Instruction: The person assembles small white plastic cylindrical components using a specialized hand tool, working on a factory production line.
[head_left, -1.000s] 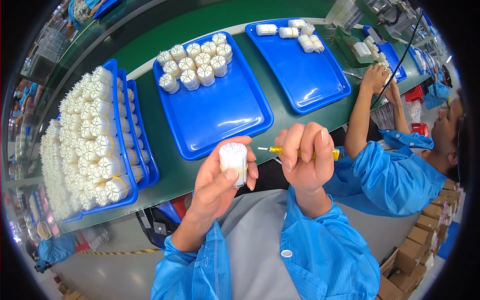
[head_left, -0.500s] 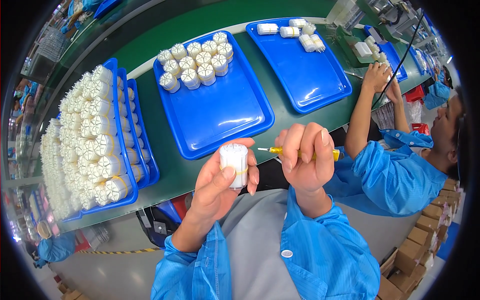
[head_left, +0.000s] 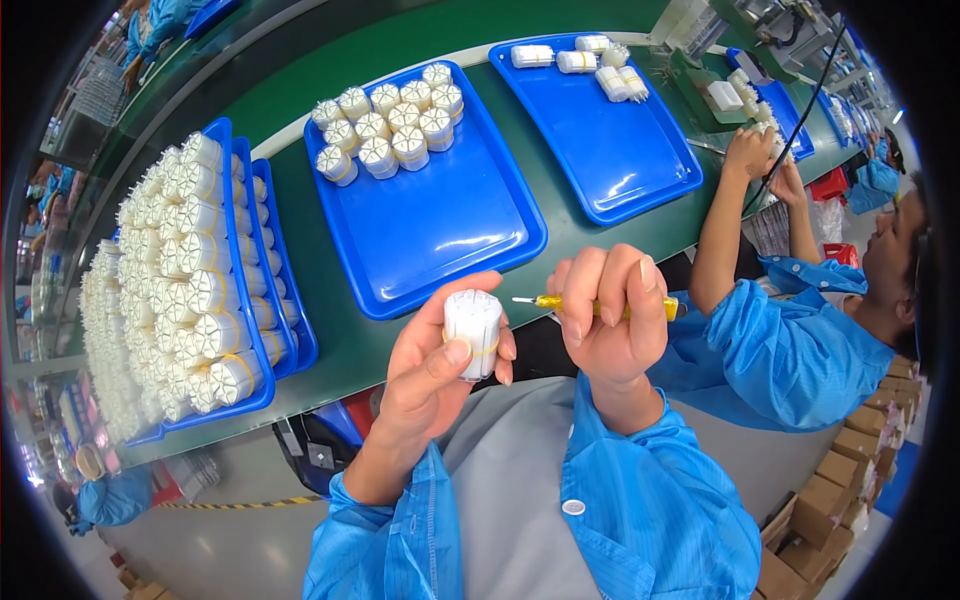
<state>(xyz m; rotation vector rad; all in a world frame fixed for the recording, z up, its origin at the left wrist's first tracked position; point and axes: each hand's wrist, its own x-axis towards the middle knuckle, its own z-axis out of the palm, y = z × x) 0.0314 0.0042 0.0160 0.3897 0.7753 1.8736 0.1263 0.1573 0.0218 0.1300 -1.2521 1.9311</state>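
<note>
My left hand (head_left: pixel 425 365) is closed round a white cylindrical bundle of plastic pieces (head_left: pixel 472 325), bound by a thin yellow rubber band. The bundle stands roughly upright, its segmented end turned up and slightly toward me. In my right hand (head_left: pixel 618 315) is a small screwdriver (head_left: pixel 550 301) with a yellow handle. Its thin metal shaft points left at the bundle, a short gap away from it. Beyond my hands lies a blue tray (head_left: pixel 440 235), with several similar white bundles (head_left: pixel 390 120) standing at its far end.
A second blue tray (head_left: pixel 630 185) at the right carries a few bundles lying down. Stacked blue trays (head_left: pixel 245 270) full of bundles rise at the left of the green table (head_left: pixel 280 190). Close on my right, a co-worker in a blue sleeve (head_left: pixel 800 340) handles white parts.
The bundle has turned a little in my left hand, its top now tipped more into view. My right hand and the screwdriver have barely moved.
</note>
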